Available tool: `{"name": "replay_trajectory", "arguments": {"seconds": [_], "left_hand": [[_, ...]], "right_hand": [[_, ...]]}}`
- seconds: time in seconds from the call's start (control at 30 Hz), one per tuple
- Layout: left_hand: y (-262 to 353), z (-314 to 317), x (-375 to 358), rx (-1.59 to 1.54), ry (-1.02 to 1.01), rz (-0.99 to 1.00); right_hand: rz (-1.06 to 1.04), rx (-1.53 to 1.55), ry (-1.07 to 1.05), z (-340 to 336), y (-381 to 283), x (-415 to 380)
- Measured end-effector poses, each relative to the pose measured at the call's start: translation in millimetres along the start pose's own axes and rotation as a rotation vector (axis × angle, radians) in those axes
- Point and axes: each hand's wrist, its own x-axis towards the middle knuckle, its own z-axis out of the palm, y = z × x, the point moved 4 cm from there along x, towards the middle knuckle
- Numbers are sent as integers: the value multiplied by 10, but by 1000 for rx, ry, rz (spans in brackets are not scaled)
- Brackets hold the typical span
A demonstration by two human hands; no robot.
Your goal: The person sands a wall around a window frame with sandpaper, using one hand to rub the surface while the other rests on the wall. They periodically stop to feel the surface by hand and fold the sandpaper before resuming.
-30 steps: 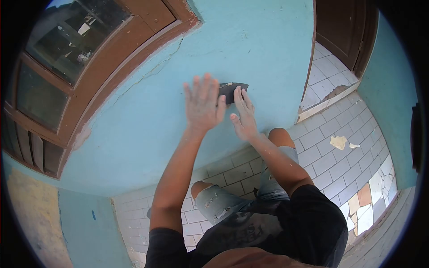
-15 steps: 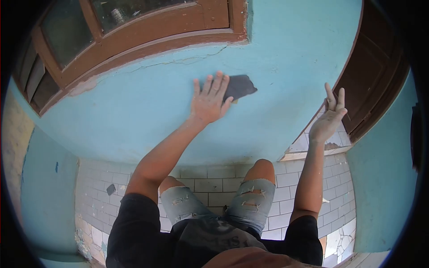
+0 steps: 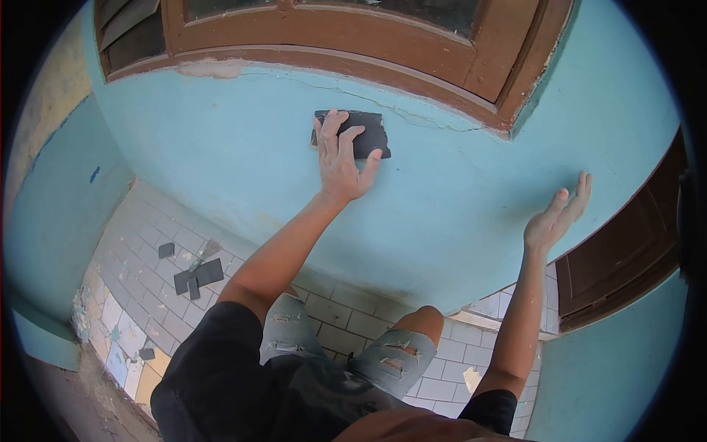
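A dark, ragged-edged sheet, like sandpaper, [image 3: 373, 138] lies against the light blue wall [image 3: 434, 206] below the window. My left hand [image 3: 341, 162] is on it, fingers bent and apart, pressing it to the wall with fingertips and thumb. My right hand [image 3: 556, 217] is raised at the right near the wall, its fingers stretched out and dusty, with nothing in it. Whether its far fingers touch the wall cannot be made out.
A brown window frame [image 3: 368, 57] runs above a cracked strip of wall. Dark pieces [image 3: 210, 273] and a scraper-like tool [image 3: 204, 254] lie on the tiled floor at left. A brown door [image 3: 626, 254] stands at right.
The view has turned to the right and shows more floor at left. My left hand's fingers now lie over the dark sheet instead of beside it. My right hand has turned, its fingers closer together.
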Motion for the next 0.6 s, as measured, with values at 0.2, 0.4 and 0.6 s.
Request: {"name": "replay_trajectory", "arguments": {"seconds": [0.2,0.4,0.6], "left_hand": [[-164,-66,-47,-7,235,-49],[-302,-279,-54,157,27,-139],[-424,-408,-32,58,44,-164]], "right_hand": [[-251,-291,138,533,99,-167],[-284,-324,175,505,99,-199],[-312,-331,200,493,105,-216]]}}
